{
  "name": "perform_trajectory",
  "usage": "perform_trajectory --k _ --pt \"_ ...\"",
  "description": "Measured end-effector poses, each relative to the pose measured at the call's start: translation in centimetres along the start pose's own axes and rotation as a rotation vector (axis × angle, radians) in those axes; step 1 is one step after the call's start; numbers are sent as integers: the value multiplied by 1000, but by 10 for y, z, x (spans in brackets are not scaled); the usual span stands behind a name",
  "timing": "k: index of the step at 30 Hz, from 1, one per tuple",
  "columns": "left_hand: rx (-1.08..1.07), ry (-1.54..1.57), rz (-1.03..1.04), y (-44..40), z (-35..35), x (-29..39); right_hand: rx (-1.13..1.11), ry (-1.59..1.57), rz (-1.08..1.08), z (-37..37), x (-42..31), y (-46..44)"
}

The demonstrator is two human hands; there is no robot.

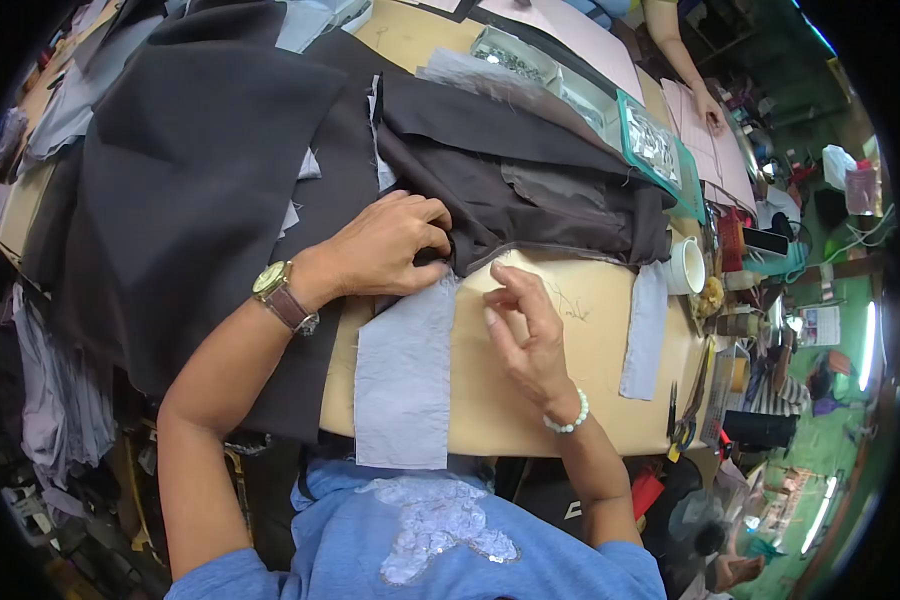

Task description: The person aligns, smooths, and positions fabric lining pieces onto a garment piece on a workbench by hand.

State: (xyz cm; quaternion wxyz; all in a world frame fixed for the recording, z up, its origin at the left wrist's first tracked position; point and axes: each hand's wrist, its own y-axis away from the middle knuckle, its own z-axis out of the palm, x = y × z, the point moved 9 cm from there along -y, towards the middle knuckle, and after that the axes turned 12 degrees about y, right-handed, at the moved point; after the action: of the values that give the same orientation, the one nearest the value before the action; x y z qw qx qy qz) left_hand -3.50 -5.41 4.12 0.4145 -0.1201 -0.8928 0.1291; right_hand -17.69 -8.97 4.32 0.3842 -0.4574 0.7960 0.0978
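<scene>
My left hand (400, 242), with a watch on its wrist, curls its fingers on the edge of a dark garment piece (560, 200). Just under those fingertips begins a light grey-blue cloth strip (405, 380), which hangs down towards the table's front edge. My right hand (528, 335), wearing a beaded bracelet, hovers over the bare tabletop right of the strip. Its thumb and fingers are bent but apart, and nothing shows between them. Beyond the garment piece, a second pale strip (645, 330) lies flat near a white cup (685, 266).
Large dark fabric panels (200, 200) cover the left side. Trays of small metal parts (652, 140) stand at the back. Scissors (682, 425) lie at the right front edge of the tan table (580, 400). Another person's hand (708, 108) rests on pink paper (715, 150).
</scene>
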Motion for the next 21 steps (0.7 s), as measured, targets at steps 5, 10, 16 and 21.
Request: perform_trajectory --k 5,10,16,21 --pt "-52 -4 8 2 0 -2 56 188 -295 -6 -24 -15" --pt "-47 96 -41 3 -2 -18 66 205 -434 20 -33 -29" --pt "-48 -173 -119 9 -31 -11 53 175 -263 31 -9 -33" --pt "38 -477 -203 15 -41 -17 40 98 -175 32 5 -28"
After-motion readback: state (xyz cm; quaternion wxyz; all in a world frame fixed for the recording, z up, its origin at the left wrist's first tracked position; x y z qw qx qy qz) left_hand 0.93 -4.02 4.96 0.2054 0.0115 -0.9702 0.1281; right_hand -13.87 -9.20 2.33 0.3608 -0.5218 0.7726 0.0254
